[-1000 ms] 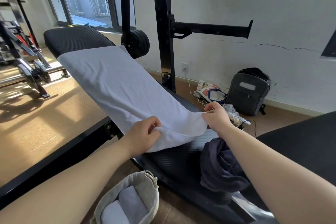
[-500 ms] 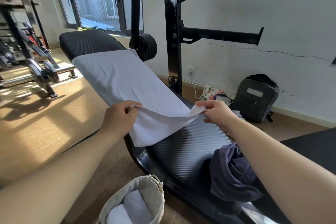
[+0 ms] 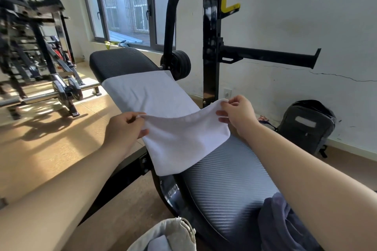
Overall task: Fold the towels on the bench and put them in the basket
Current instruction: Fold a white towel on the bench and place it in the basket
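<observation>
A white towel [image 3: 151, 93] lies along the black padded bench [image 3: 226, 177]. Its near end is lifted and curled back over the part still on the bench. My left hand [image 3: 124, 126] pinches the near left corner of the towel. My right hand [image 3: 237, 114] pinches the near right corner, a little higher. A dark blue towel [image 3: 285, 228] lies crumpled on the bench's near end, partly hidden by my right forearm. The grey fabric basket [image 3: 177, 230] stands on the floor at the bottom edge, with folded pale towels inside.
A black rack upright [image 3: 211, 47] with a side bar rises just behind the bench on the right. A grey backpack [image 3: 306, 126] leans on the wall at right. A barbell and weight rack [image 3: 40, 67] stand on the wooden floor at left.
Both hands have lifted the towel's near end off the bench and carried it up and forward over the rest of the towel. The view has tilted upward.
</observation>
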Motion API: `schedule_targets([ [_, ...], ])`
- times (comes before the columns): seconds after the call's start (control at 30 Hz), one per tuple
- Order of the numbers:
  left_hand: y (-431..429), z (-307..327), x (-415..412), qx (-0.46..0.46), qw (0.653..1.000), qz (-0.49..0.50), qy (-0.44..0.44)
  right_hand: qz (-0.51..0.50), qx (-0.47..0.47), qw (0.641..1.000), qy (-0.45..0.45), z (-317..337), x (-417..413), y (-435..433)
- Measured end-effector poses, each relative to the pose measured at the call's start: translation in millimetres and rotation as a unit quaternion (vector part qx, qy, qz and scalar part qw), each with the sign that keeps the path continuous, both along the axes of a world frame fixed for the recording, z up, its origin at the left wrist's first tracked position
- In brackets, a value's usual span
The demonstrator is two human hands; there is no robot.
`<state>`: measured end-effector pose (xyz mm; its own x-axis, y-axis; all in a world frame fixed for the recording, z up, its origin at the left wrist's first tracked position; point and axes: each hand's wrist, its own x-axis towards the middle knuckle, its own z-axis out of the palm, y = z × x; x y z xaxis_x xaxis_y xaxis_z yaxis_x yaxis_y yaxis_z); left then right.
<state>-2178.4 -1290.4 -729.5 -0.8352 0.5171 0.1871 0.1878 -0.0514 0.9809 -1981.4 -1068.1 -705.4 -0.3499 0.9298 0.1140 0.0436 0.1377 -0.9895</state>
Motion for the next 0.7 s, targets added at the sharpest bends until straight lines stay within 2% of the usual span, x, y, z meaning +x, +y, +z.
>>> schedule_targets([
  [0.13, 4.6, 17.1, -19.3, 0.001, 0.999, 0.03, 0.035, 0.005, 0.04, 0.999, 0.023, 16.0, -29.3, 7.9],
  [0.23, 7.8, 27.4, -34.7, -0.02, 0.994, 0.054, 0.088, 0.021, 0.063, 0.998, 0.003, 20.4, -52.6, 16.5],
  [0.5, 10.8, 43.7, -76.7, -0.031, 0.992, 0.073, 0.098, 0.056, 0.105, 0.992, -0.042, 27.5, -110.1, 35.0],
  [0.7, 13.8, 53.2, -104.9, -0.046, 0.979, 0.097, 0.174, 0.074, 0.143, 0.983, -0.088, 47.7, -151.2, 41.9],
])
